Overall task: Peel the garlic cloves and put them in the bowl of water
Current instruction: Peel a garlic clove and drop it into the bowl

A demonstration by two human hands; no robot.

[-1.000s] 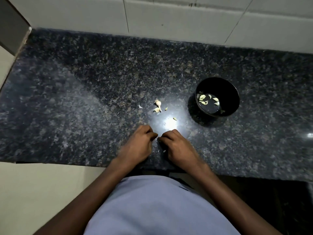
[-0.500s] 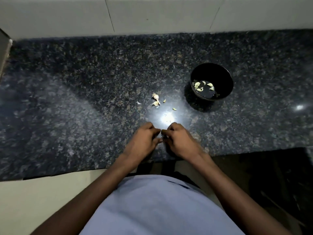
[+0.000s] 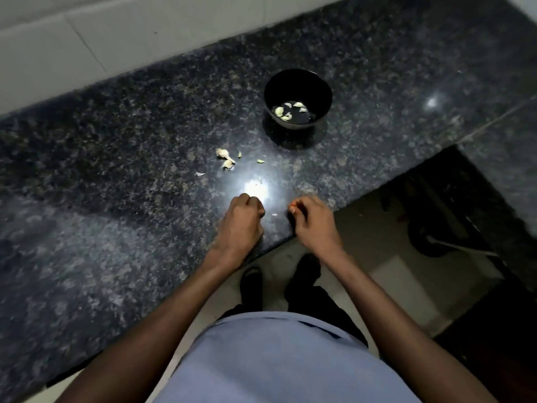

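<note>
there, garlic scrap [image 3: 274, 214] lies between hands [image 3: 275, 221].

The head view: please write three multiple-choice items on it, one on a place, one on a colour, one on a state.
1. Where does the bowl stand relative to the hands?
A. farther along the counter and to the right
B. between the hands
C. on the floor

2. What colour is the bowl?
A. white
B. black
C. red

3. How do the left hand and the right hand stand?
A. clasped together
B. flat on the counter
C. apart, fingers curled

Key: 1 A, the bowl stands beyond them on the counter; 2 B, its wall is black; 3 C, bare counter shows between them.
</note>
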